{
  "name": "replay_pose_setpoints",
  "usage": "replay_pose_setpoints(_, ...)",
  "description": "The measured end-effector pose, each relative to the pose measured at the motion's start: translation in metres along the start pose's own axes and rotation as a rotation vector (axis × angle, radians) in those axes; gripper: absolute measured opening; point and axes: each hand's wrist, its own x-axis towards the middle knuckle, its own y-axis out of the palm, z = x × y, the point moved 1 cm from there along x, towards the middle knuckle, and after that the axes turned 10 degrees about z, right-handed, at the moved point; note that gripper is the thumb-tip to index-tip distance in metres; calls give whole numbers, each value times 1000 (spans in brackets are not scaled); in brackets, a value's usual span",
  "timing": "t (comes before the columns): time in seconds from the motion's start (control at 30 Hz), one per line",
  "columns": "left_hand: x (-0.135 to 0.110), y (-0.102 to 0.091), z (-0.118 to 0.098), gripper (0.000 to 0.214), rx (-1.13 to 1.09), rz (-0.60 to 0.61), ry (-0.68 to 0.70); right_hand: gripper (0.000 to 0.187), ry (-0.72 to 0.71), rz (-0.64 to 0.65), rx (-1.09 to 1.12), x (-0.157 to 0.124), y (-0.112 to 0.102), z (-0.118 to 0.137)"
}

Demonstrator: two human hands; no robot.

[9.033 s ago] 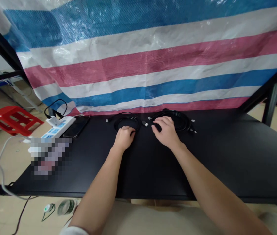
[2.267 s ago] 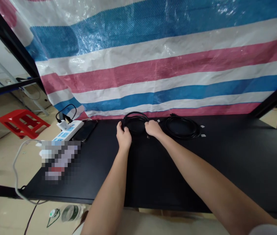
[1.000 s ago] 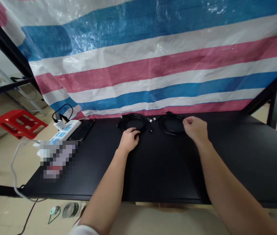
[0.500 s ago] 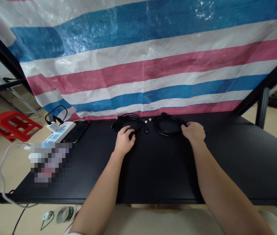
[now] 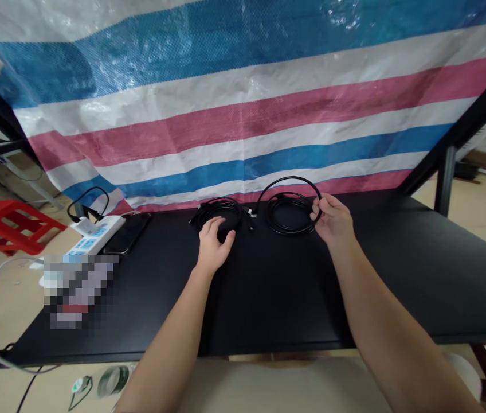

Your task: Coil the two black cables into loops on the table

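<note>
Two coils of black cable lie side by side at the back of a black table [image 5: 269, 304]. My right hand [image 5: 333, 219] pinches a strand of the right cable [image 5: 288, 230] at the coil's right side. One loop of it arches up off the table, and a light-coloured connector [image 5: 251, 213] shows at its left end. My left hand [image 5: 214, 244] rests at the front of the left cable [image 5: 219, 202], with fingers apart and nothing gripped. Whether its fingertips press on that coil I cannot tell.
A white power strip [image 5: 97, 235] with a plugged-in charger [image 5: 86, 226] stands on the left, beside a dark phone [image 5: 129, 232]. A striped plastic sheet [image 5: 243, 123] hangs behind the table. Past the left edge is a red stool [image 5: 15, 226]. A blurred patch covers something at front left.
My right hand has lifted a loop of the right cable off its coil, so it now stands up in an arch. The left hand stays by the left coil, fingers a little more spread.
</note>
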Motion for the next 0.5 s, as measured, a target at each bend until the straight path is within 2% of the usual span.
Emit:
replay_pose_setpoints(0.17,-5,5,-18,44,-83,70,31,19,20,137,-6,-6,3,8)
replay_pose_setpoints(0.33,-9,15,-26,35,-320,123,7,21,45,169,42,-10,15,9)
replay_pose_setpoints(0.43,-8,20,-24,29,-427,89,-90,23,72,192,18,-13,22,9)
replay_pose_setpoints(0.5,-6,20,-21,24,-500,-1,-172,24,61,190,16,-13,23,10)
